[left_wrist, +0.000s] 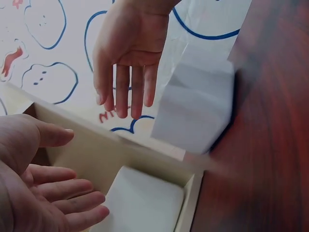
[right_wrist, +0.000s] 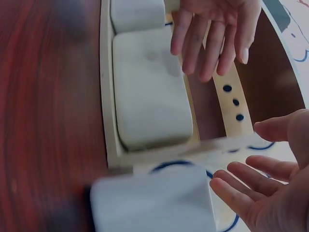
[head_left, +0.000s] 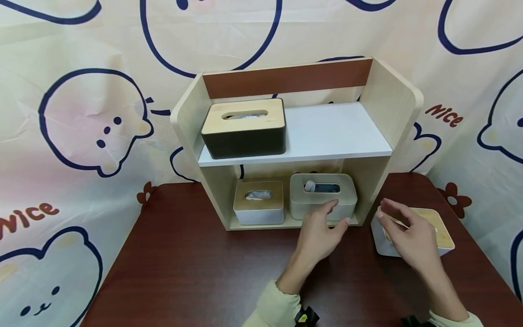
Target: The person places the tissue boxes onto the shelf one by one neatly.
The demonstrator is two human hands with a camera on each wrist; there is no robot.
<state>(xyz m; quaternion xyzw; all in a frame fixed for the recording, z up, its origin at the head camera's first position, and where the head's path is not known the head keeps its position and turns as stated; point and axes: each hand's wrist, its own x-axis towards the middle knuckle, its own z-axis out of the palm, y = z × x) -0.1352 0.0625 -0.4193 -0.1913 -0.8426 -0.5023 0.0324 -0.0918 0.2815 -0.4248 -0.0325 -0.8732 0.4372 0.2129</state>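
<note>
My left hand (head_left: 320, 234) is held in front of the pale rounded tissue box (head_left: 301, 208) on the lower shelf, its fingers loosely extended and nothing in them. A small dark item with a white end (head_left: 323, 187) shows in that box's slot. Over on the right, my right hand (head_left: 412, 238) hovers over a white tissue box with a wooden lid (head_left: 441, 227), covering part of it in the head view. Its fingers are relaxed and apart, as the right wrist view shows, with the white box (right_wrist: 154, 203) just below them.
A two-tier shelf (head_left: 339, 131) stands at the back of the dark red table (head_left: 184, 272). Its upper board carries a black tissue box with a wooden lid (head_left: 245, 141). A smaller white box with a wooden lid (head_left: 259, 213) sits at the lower left. A cartoon-print sheet (head_left: 122, 204) hangs behind.
</note>
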